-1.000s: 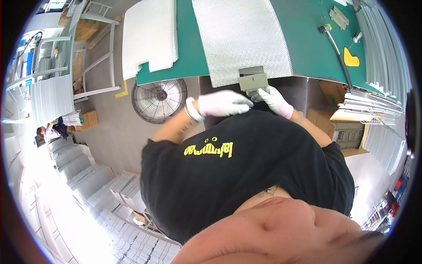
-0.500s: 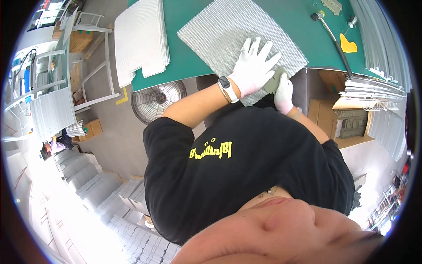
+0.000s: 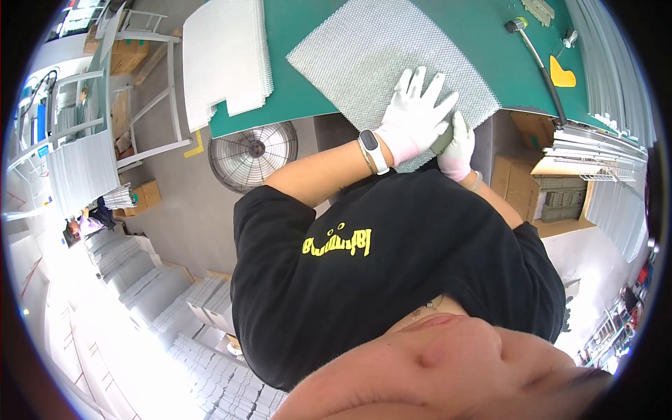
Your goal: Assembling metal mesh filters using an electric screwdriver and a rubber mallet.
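Observation:
A silver wire mesh sheet (image 3: 371, 49) lies askew on the green tabletop (image 3: 301, 94), one corner hanging over the near edge toward my body. My left hand (image 3: 413, 119), in a white glove, rests flat on the mesh with its fingers spread. Beside it at the near edge is my right hand (image 3: 458, 149), also gloved, its fingers closed on a small grey-green flat piece (image 3: 442, 143) set against the mesh. Most of that piece is hidden by both hands, so I cannot tell its kind.
Left on the table sits a stack of white mesh sheets (image 3: 224, 56). A mallet (image 3: 537, 66) and a yellow flat piece (image 3: 562, 73) lie at right, near long metal strips (image 3: 595, 150). Below are a round fan (image 3: 253, 155) and an open cardboard box (image 3: 511, 182) holding grey parts.
My left hand has slid a little right and nearer to me, and the mesh appears shifted slightly right. The grey-green piece shows less between my hands.

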Motion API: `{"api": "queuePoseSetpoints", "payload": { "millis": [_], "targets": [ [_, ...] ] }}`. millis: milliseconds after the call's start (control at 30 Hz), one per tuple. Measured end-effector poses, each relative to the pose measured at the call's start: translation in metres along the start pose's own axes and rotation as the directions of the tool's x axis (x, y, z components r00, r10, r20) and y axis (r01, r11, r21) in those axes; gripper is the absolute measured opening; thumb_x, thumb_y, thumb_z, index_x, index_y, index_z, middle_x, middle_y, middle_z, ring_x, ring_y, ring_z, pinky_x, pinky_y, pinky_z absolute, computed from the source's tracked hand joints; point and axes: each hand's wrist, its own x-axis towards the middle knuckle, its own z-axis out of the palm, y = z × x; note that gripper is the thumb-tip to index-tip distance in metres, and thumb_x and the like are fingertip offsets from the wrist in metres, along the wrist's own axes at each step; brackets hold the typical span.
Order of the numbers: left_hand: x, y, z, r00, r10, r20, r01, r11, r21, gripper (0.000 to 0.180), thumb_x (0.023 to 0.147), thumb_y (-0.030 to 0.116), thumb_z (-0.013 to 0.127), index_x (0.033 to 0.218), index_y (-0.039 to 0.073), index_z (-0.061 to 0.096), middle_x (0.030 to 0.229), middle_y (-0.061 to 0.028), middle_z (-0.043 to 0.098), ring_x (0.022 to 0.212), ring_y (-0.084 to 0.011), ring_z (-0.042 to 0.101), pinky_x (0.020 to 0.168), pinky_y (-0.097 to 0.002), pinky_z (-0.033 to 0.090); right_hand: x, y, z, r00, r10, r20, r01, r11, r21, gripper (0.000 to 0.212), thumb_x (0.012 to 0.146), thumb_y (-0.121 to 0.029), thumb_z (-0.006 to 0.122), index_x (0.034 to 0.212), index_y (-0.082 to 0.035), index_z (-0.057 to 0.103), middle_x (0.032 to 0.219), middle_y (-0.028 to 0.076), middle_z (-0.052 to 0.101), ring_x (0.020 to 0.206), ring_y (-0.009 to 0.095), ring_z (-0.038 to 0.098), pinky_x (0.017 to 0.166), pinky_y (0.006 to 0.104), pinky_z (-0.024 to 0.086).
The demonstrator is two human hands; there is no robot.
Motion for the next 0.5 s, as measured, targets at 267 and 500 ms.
{"api": "queuePoseSetpoints", "payload": {
  "millis": [267,500],
  "targets": [
    [0.039,-0.084,-0.032,0.934,0.357,-0.014,-0.356,0.933,0.058,0.053,0.092,0.038,0.056,0.142,0.019,0.054,0.145,-0.014,0.049,0.138,-0.0371,0.039,0.116,-0.0585,0.021,0.022,-0.055,0.003,0.737,0.468,0.487,-0.128,0.805,-0.58,0.045,0.098,-0.039,0.062,0.12,0.0,0.062,0.091,0.008,0.069,0.08,0.014,0.064,0.071,0.0276,0.052],
    [0.029,-0.006,-0.067,0.887,0.461,0.022,-0.461,0.88,0.115,0.01,0.076,0.015,0.06,0.076,0.006,0.062,0.081,-0.0105,0.058,0.083,-0.0252,0.056,0.085,-0.037,0.046,0.086,-0.061,-0.234,0.496,-0.703,-0.51,-0.17,0.497,-0.851,0.033,0.085,-0.023,0.07,0.098,0.008,0.067,0.104,0.023,0.067,0.097,0.036,0.064,0.089,0.0458,0.049]
  ]
}}
